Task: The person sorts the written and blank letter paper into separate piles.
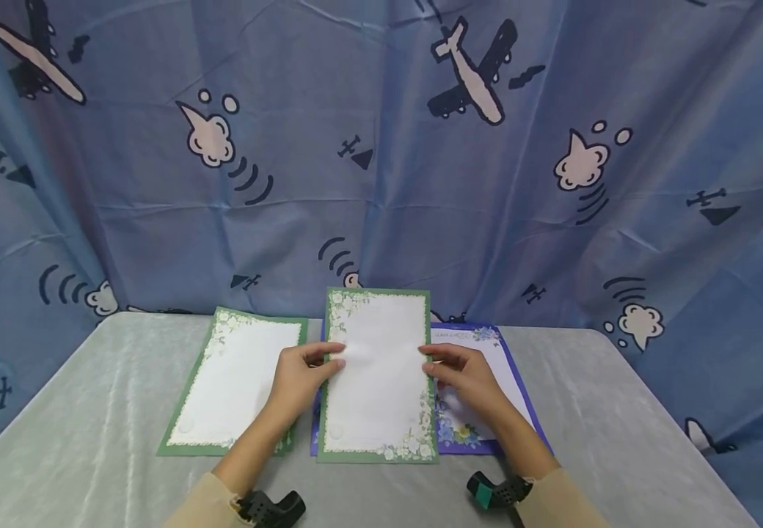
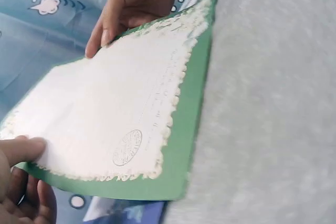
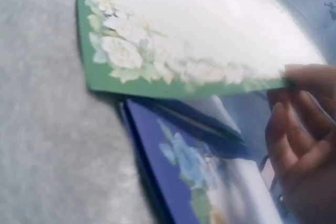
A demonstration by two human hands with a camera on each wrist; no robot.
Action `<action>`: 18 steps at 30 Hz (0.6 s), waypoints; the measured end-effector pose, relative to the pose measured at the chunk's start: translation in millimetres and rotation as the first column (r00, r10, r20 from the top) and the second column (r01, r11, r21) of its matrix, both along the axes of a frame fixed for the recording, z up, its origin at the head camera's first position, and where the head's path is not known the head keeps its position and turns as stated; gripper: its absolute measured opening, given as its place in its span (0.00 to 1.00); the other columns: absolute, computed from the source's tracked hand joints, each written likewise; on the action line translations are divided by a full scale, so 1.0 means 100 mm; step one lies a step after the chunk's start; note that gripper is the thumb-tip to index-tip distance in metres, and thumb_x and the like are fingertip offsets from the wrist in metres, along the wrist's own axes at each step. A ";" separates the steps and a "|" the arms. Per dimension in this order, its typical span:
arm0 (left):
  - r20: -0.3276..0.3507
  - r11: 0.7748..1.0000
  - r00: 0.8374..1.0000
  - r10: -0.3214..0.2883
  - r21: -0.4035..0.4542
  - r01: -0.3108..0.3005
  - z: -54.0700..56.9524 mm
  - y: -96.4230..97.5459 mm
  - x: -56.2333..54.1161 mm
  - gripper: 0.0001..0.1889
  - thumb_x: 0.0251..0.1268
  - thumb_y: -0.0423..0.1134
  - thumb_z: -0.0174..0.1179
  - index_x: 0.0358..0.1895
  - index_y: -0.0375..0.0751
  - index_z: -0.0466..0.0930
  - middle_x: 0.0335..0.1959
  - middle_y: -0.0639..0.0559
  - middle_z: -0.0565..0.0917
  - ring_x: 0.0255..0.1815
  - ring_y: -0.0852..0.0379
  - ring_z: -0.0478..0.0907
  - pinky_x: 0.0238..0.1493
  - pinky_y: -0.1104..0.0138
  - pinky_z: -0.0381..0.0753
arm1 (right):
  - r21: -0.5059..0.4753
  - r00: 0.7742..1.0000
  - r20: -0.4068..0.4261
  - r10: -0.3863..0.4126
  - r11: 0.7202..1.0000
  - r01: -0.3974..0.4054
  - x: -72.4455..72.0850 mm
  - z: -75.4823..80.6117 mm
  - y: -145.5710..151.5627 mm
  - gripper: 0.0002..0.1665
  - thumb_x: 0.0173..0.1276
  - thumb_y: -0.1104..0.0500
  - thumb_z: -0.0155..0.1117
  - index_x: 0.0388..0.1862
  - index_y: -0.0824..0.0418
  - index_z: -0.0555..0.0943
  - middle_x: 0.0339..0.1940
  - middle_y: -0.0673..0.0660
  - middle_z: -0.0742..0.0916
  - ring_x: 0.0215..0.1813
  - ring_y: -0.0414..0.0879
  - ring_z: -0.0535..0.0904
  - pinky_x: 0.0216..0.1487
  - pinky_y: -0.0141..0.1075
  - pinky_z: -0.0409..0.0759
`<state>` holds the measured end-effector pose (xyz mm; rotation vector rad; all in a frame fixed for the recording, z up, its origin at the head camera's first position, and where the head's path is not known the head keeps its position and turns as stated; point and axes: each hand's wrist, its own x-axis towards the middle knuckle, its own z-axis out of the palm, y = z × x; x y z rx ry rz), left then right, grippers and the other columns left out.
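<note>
Both hands hold up one sheet of green-bordered floral paper, white in the middle with pale flowers at its corners. My left hand pinches its left edge, thumb on the printed face, as the left wrist view shows. On the opposite edge, my right hand pinches the sheet between thumb and fingers. Beneath it lies blue-bordered floral paper, partly hidden by the raised sheet and the right hand; in the right wrist view this blue paper shows layered edges. A matching green-bordered sheet lies to the left, partly behind the left forearm.
A pale grey cloth covers the table. Behind its far edge hangs a blue curtain printed with aeroplanes and clouds. Dark devices are strapped on the left wrist and the right wrist.
</note>
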<state>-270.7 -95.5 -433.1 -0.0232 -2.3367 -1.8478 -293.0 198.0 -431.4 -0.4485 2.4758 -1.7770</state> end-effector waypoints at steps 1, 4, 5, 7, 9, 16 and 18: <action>0.007 1.000 1.000 -0.006 0.008 0.006 0.02 -0.01 0.01 0.12 0.60 0.34 0.71 0.47 0.44 0.91 0.39 0.49 0.87 0.36 0.60 0.75 0.35 0.73 0.76 | -0.003 1.000 -0.006 0.016 1.000 -0.016 0.01 0.01 0.00 0.23 0.70 0.58 0.69 0.62 0.65 0.82 0.50 0.53 0.89 0.39 0.37 0.84 0.39 0.37 0.85; 0.019 0.999 0.999 -0.042 0.027 0.041 0.05 -0.04 0.02 0.14 0.61 0.35 0.71 0.50 0.45 0.90 0.30 0.53 0.80 0.31 0.61 0.70 0.31 0.73 0.71 | -0.014 0.999 -0.017 0.040 0.999 -0.041 0.03 0.07 0.01 0.25 0.70 0.59 0.68 0.63 0.66 0.80 0.49 0.47 0.89 0.38 0.37 0.85 0.39 0.38 0.85; 0.022 0.998 0.998 -0.060 0.032 0.059 0.06 -0.06 0.02 0.15 0.61 0.36 0.71 0.52 0.46 0.89 0.29 0.53 0.77 0.30 0.61 0.68 0.30 0.73 0.70 | -0.019 0.999 -0.017 0.040 0.999 -0.040 0.03 0.09 0.01 0.25 0.70 0.59 0.68 0.63 0.67 0.80 0.49 0.46 0.89 0.37 0.37 0.84 0.39 0.38 0.85; 0.030 0.995 0.995 -0.090 0.032 0.089 0.08 -0.09 0.02 0.17 0.61 0.37 0.72 0.55 0.47 0.88 0.31 0.55 0.79 0.30 0.63 0.69 0.31 0.73 0.70 | -0.025 1.000 -0.010 0.025 0.999 -0.026 0.04 0.13 0.01 0.25 0.70 0.59 0.69 0.64 0.66 0.80 0.48 0.44 0.88 0.37 0.37 0.84 0.39 0.38 0.85; 0.030 0.992 0.992 -0.122 0.025 0.121 0.10 -0.12 0.02 0.19 0.61 0.37 0.72 0.56 0.47 0.87 0.35 0.51 0.83 0.32 0.63 0.72 0.33 0.73 0.73 | -0.026 1.000 -0.002 0.006 1.000 -0.006 0.04 0.18 0.02 0.26 0.70 0.58 0.69 0.64 0.66 0.80 0.48 0.45 0.88 0.37 0.37 0.84 0.40 0.36 0.85; 0.024 0.986 0.986 -0.168 0.018 0.167 0.17 -0.16 0.03 0.19 0.62 0.38 0.72 0.56 0.42 0.86 0.44 0.45 0.86 0.35 0.62 0.78 0.39 0.70 0.80 | -0.030 0.999 0.022 -0.036 0.999 0.036 0.07 0.30 0.03 0.27 0.70 0.57 0.68 0.66 0.64 0.79 0.53 0.48 0.87 0.41 0.37 0.83 0.43 0.33 0.84; 0.025 0.986 0.986 -0.165 0.043 0.164 0.20 -0.16 0.04 0.19 0.63 0.38 0.71 0.57 0.42 0.86 0.42 0.44 0.86 0.31 0.62 0.78 0.39 0.67 0.82 | -0.029 0.999 0.031 -0.043 0.999 0.043 0.09 0.32 0.02 0.27 0.71 0.58 0.68 0.66 0.64 0.79 0.54 0.49 0.86 0.41 0.37 0.83 0.43 0.33 0.84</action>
